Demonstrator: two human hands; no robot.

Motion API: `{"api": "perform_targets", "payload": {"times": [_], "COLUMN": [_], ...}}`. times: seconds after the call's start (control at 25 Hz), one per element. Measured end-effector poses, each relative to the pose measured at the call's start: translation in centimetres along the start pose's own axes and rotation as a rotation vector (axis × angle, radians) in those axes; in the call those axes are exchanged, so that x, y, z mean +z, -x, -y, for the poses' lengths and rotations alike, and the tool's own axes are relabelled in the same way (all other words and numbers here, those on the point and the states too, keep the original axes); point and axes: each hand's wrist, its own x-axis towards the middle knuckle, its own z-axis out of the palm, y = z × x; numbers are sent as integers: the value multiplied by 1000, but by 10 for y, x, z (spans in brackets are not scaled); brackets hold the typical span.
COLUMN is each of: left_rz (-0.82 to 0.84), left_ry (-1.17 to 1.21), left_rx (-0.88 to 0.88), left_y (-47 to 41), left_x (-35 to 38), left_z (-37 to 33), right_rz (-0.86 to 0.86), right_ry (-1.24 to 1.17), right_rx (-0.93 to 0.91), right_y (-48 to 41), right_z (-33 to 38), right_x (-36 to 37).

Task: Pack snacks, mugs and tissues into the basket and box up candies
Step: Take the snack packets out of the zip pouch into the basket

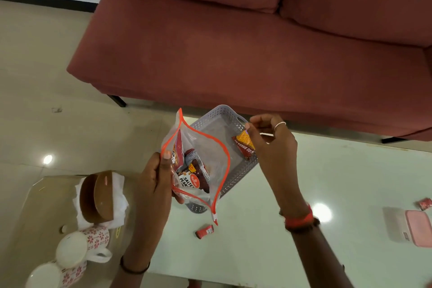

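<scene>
Glass table (327, 182): left hand (155, 177) pinching zip pouch (198, 166); right hand (268, 145) loosely curled above basket (236, 166).

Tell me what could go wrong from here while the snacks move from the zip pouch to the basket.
1. The left hand holds the open pouch by one edge only; it may tip and spill its packets.
2. The basket sits near the table edge by the sofa; a push could slide it off.
3. The right hand is at a packet by the basket's wall, and its grip is unclear; it might fall outside.
</scene>
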Motion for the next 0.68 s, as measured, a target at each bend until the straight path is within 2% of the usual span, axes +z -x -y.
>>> {"api": "perform_targets", "payload": {"times": [0.04, 0.12, 0.2, 0.32, 0.52, 0.68], "left_rz": [-1, -11, 9, 41, 33, 73], "left_ry": [24, 22, -2, -2, -10, -15], "left_rx": [-22, -27, -5, 5, 70, 132], "left_y": [6, 19, 34, 62, 104, 128], "left_x": [4, 12, 21, 36, 62, 79], "left_z": [-1, -4, -7, -11, -26, -39], "right_rz": [80, 406, 681, 793, 925, 944], "right_ry": [-11, -33, 119, 417, 644, 770], "right_rx": [-15, 88, 209, 192, 185, 172], "right_y": [15, 39, 51, 53, 60, 67], "right_z": [14, 28, 22, -5, -58, -95], "right_x": [-10, -20, -13, 1, 6, -7]}}
